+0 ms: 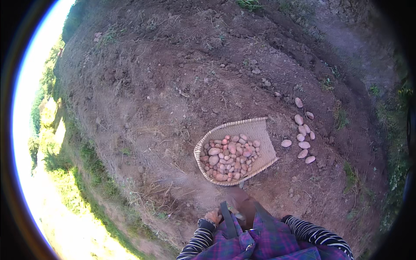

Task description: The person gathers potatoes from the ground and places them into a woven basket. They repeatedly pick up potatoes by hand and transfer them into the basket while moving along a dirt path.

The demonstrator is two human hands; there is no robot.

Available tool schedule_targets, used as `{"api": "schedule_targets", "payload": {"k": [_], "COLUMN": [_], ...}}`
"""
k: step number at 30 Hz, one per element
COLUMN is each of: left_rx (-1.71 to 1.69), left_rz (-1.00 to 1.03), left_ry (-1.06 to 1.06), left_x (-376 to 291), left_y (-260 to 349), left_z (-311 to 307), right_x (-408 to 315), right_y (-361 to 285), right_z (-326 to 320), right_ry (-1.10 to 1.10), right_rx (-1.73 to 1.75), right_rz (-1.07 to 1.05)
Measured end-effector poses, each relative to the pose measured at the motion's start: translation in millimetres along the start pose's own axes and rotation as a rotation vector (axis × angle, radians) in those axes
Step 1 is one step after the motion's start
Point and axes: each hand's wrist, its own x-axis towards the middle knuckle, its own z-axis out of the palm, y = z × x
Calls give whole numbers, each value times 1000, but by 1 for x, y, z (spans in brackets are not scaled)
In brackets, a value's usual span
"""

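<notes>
A woven scoop-shaped basket (268, 143) lies on the soil in front of my feet, its open edge facing right. Many potatoes (227, 159) of mixed sizes are heaped in its rounded end. My left hand (213, 215) hangs low beside the dark strap (229, 221) on my plaid garment; whether its fingers hold anything is unclear. Of my right hand (285, 215) only a small part shows past the striped cuff, close to the garment's right side. Neither hand touches the basket.
Several larger potatoes (304, 145) lie loose on the ground right of the basket. Dry roots and stems (156, 200) are scattered at lower left. Bare soil (146, 97) slopes around me, with weeds (351, 177) at right and a grassy edge (94, 165) at left.
</notes>
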Motion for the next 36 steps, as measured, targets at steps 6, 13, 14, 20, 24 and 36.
{"api": "schedule_targets", "payload": {"k": [6,13,14,20,24,36], "left_rx": [-91,36,156,-26,-118,-346], "left_rz": [523,455,398,427,261,300], "left_ry": [410,81,-50,-83,-225,-260], "left_x": [93,213,243,397,425,452], "left_y": [54,29,21,-59,-108,-85], "left_z": [-127,-214,-223,-294,-323,-338], "right_x": [25,88,102,253,373,441], "right_y": [-6,-157,-196,-412,-495,-572], "right_z": [-46,-297,-342,-583,-701,-781], "right_ry": [77,642,823,1054,776,771], "right_rx": [-179,521,223,431,148,164], "right_rz": [62,-73,-221,-524,-352,-66]}}
